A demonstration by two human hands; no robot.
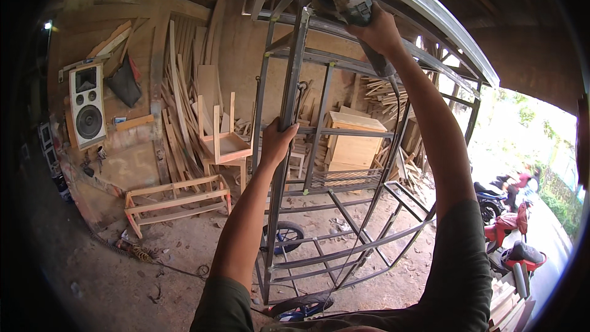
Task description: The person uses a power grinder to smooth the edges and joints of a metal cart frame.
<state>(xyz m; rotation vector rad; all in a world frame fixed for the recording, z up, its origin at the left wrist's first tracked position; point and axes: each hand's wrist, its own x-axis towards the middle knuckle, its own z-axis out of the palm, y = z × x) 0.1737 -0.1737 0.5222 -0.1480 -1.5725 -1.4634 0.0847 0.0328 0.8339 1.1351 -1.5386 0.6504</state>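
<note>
A tall frame of welded grey metal bars (295, 71) stands in front of me. My left hand (278, 142) is closed round its near upright post at mid-height. Raised overhead, my right hand (379, 31) grips an angle grinder (353, 1) by its body. The grinder's round disc is up against the frame's top corner; whether it touches the metal I cannot tell. A cord trails down from the grinder's tail end through the frame.
Wooden boards (178, 86) lean on the back wall by a small wooden stool frame (224, 144). A low wooden frame (178, 200) sits on the dirt floor. Behind the metal bars are a wooden cabinet (353, 141) and a wheel (286, 233). Motorbikes (507, 224) stand outside at right.
</note>
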